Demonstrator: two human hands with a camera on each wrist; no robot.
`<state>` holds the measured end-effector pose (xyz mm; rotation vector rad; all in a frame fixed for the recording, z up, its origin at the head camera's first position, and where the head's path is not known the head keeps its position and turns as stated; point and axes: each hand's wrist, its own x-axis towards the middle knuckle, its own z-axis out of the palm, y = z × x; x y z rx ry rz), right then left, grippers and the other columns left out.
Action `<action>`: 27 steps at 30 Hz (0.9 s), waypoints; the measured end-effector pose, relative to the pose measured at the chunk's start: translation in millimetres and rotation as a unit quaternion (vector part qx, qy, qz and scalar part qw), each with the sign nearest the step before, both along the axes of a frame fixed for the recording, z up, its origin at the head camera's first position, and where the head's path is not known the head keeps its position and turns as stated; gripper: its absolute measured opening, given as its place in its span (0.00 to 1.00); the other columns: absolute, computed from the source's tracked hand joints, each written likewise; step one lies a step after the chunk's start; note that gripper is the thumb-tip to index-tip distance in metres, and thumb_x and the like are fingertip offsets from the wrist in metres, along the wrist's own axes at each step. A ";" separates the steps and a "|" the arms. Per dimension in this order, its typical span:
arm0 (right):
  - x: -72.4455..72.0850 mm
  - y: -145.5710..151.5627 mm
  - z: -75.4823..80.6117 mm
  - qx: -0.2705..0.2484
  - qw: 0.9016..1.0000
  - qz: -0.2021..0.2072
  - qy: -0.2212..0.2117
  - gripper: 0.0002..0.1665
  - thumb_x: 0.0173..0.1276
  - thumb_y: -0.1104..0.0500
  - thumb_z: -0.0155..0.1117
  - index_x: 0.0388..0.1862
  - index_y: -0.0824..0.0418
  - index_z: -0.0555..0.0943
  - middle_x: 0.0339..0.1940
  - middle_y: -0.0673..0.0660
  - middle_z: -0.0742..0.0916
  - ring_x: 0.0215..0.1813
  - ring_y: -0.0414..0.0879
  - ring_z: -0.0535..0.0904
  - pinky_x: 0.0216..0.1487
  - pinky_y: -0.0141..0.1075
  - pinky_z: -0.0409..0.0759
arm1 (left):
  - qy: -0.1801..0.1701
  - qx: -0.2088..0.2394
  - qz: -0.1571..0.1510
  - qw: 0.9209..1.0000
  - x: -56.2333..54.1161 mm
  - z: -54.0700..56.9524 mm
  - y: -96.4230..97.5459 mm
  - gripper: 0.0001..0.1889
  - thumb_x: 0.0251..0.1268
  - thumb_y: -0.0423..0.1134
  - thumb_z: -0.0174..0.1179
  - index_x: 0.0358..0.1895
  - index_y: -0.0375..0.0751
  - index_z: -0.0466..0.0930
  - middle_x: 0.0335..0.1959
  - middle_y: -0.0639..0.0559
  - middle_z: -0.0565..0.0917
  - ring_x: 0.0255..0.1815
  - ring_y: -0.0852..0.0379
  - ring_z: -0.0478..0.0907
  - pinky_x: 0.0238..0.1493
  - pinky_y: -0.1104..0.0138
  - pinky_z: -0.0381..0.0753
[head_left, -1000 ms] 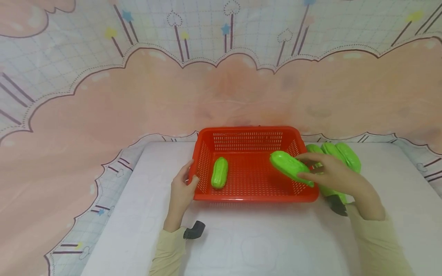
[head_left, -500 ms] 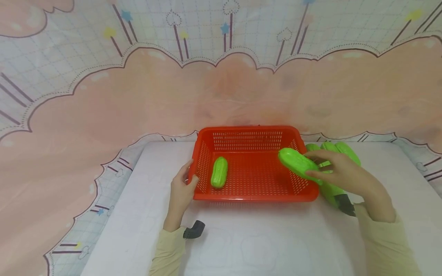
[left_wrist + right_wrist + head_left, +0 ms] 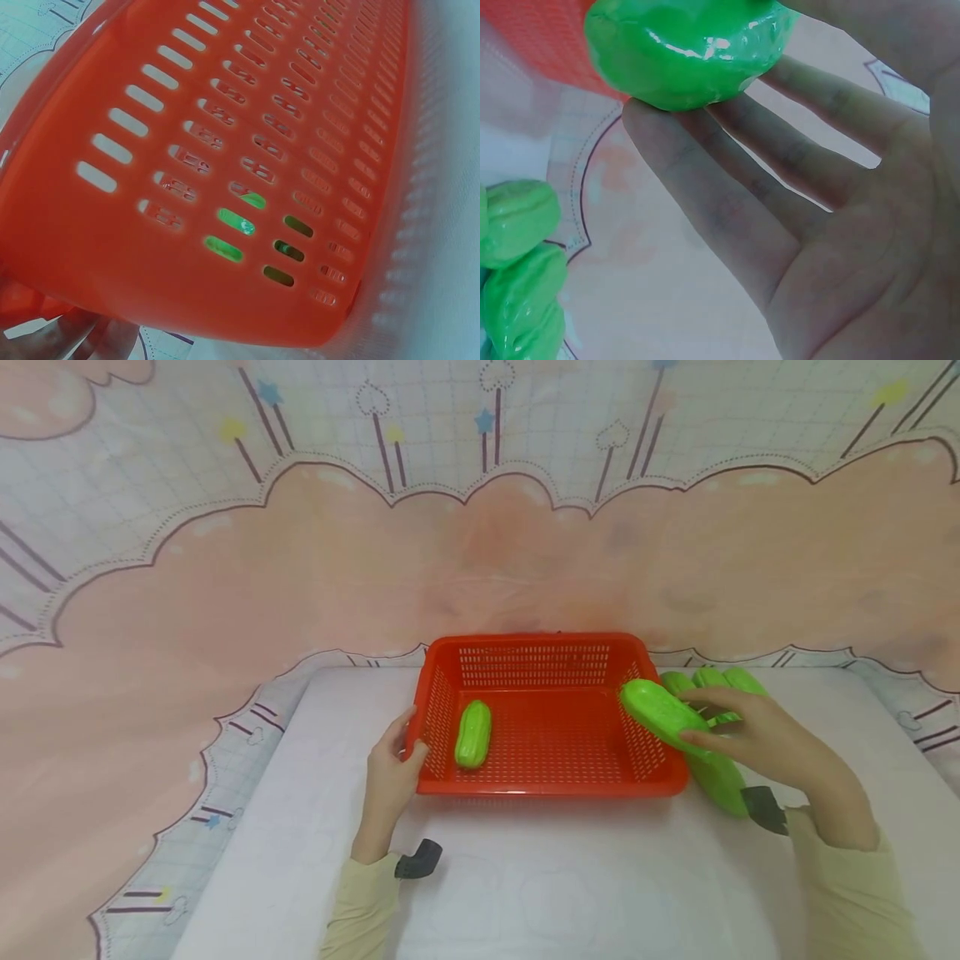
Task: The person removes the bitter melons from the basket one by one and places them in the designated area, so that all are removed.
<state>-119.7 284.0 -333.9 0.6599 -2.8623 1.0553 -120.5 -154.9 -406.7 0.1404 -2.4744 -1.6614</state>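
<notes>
My right hand (image 3: pixel 765 739) holds a green, cucumber-shaped toy vegetable (image 3: pixel 663 712) between thumb and fingers, tilted over the right rim of the red plastic basket (image 3: pixel 551 790). In the right wrist view this glossy vegetable (image 3: pixel 690 52) lies across the fingertips. My left hand (image 3: pixel 392 777) grips the basket's left rim; its fingers show at the basket's corner in the left wrist view. A similar green vegetable (image 3: pixel 473 735) lies inside the basket at the left, glimpsed through the slots from the left wrist.
Several more green vegetables (image 3: pixel 722 781) lie on the white table (image 3: pixel 555 877) to the basket's right, partly hidden by my right hand. Behind the basket rises a pink patterned cloth (image 3: pixel 517 568). A dark wrist mount (image 3: pixel 418 858) sits by the left sleeve.
My right hand has moved right with the vegetable, from above the basket's inside to its right rim. My left hand keeps its hold on the basket.
</notes>
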 end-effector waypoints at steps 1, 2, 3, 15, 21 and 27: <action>0.6 1.2 -0.3 0.002 1.000 -0.006 -0.002 0.30 0.61 0.57 0.73 0.62 0.62 0.79 0.54 0.54 0.82 0.46 0.27 0.76 0.46 0.22 0.81 | -0.002 0.004 -0.001 1.000 -0.4 -0.5 0.0 0.29 0.68 0.29 0.51 0.73 0.43 0.67 0.70 0.39 0.72 0.64 0.41 0.75 0.59 0.49 0.80; 1.2 2.4 -0.6 0.004 1.000 -0.011 -0.005 0.30 0.61 0.57 0.73 0.62 0.62 0.79 0.54 0.55 0.82 0.47 0.28 0.77 0.45 0.22 0.81 | -0.002 0.007 -0.002 1.000 -0.5 -0.6 0.0 0.29 0.68 0.28 0.51 0.73 0.43 0.67 0.70 0.39 0.72 0.64 0.41 0.75 0.60 0.49 0.80; 2.0 4.0 -0.5 0.007 1.000 -0.017 -0.009 0.31 0.62 0.56 0.73 0.63 0.62 0.78 0.55 0.55 0.82 0.47 0.30 0.77 0.45 0.21 0.80 | -0.002 0.008 -0.003 1.000 -0.6 -0.8 0.1 0.29 0.68 0.28 0.51 0.73 0.43 0.66 0.70 0.39 0.72 0.65 0.41 0.75 0.60 0.49 0.80; 5.9 26.1 -7.0 0.023 0.998 -0.046 -0.019 0.32 0.61 0.55 0.74 0.63 0.64 0.78 0.54 0.61 0.85 0.45 0.16 0.70 0.42 0.20 0.80 | -0.003 0.014 -0.002 1.000 0.5 -0.9 -1.1 0.28 0.69 0.29 0.51 0.73 0.43 0.67 0.69 0.38 0.72 0.63 0.40 0.76 0.57 0.49 0.81; 7.5 36.1 -12.3 0.024 0.998 -0.051 -0.005 0.31 0.60 0.57 0.74 0.61 0.65 0.78 0.53 0.61 0.85 0.45 0.17 0.70 0.41 0.19 0.80 | 0.000 0.010 0.002 1.000 1.1 0.5 -0.2 0.29 0.68 0.28 0.51 0.73 0.42 0.67 0.70 0.39 0.72 0.63 0.40 0.76 0.58 0.50 0.80; 8.5 46.5 -17.4 0.047 0.996 -0.069 -0.015 0.33 0.61 0.55 0.74 0.63 0.65 0.77 0.52 0.63 0.85 0.44 0.15 0.68 0.39 0.19 0.79 | -0.002 0.014 0.003 1.000 0.3 0.9 1.6 0.29 0.67 0.28 0.51 0.73 0.42 0.67 0.70 0.39 0.72 0.64 0.41 0.75 0.59 0.50 0.80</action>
